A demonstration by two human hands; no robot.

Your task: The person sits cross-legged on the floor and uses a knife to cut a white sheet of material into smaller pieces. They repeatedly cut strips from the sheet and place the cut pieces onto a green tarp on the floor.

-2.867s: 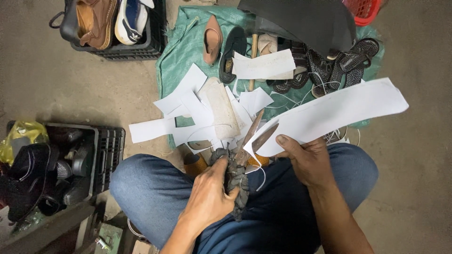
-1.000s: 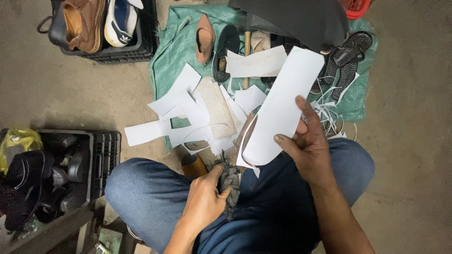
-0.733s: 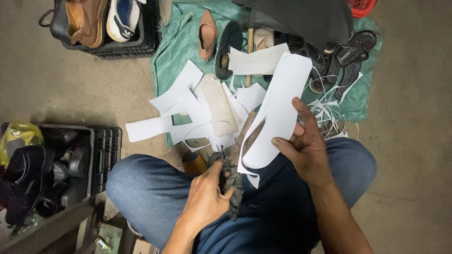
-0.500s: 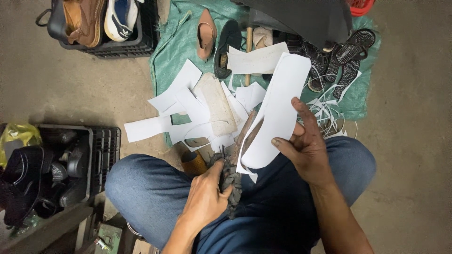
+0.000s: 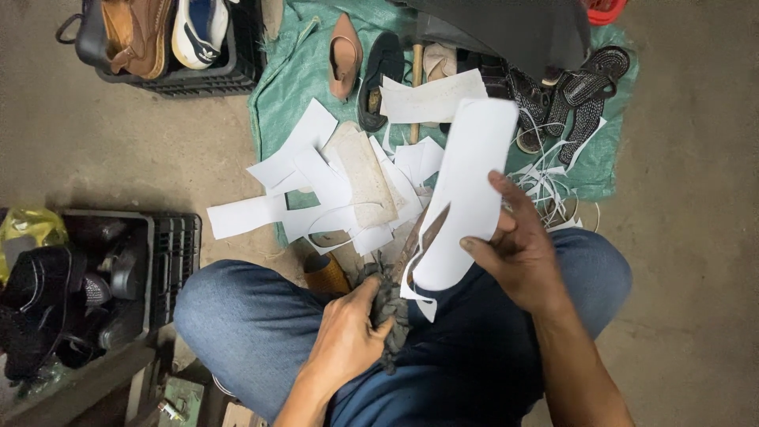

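Pinching a long white sheet of thin, floppy card [image 5: 466, 190] over my lap, my right hand [image 5: 526, 253] grips its lower edge. My left hand [image 5: 348, 340] squeezes cloth-wrapped metal shears [image 5: 399, 281], blades biting the card. Light and bendy, it seems best held near the cut.

Concrete floor [image 5: 696, 237] carries everything. Far centre: green cloth [image 5: 277, 87] spread flat, white paper offcuts [image 5: 316, 170], shoes [image 5: 379, 75], sandals [image 5: 581, 99] on it. Far left: black crate [image 5: 213, 75] of shoes. Near left: second black crate [image 5: 170, 257].
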